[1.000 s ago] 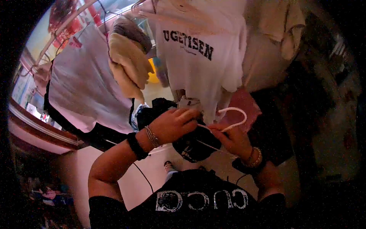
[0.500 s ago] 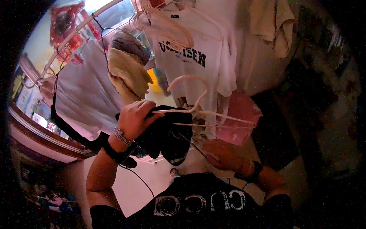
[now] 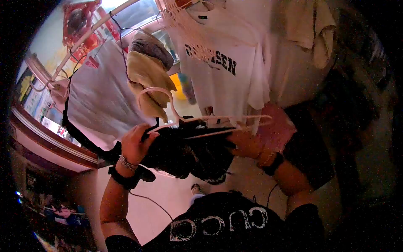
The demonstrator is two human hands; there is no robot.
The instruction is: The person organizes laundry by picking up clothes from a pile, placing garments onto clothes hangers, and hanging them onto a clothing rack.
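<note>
A pale pink clothes hanger lies across the space between my hands, hook up and to the left. Its left part runs into a black garment that hangs bunched below. My left hand is closed around the garment and the hanger's left end, the thumb along the top. At the other side, my right hand is closed on the garment's right edge, close to the hanger's lower bar. The hanger's right arm sticks out bare above that hand. Folds and shadow hide my right fingertips.
A rail runs along the upper left, with a light grey shirt and a yellow cloth on it. Several pink hangers hang before a white T-shirt with dark lettering. A pink item is at the right.
The hanger has moved left and deeper into the black garment. My right hand has risen to the garment's right edge; my left has shifted slightly down and left. The view has shifted a little.
</note>
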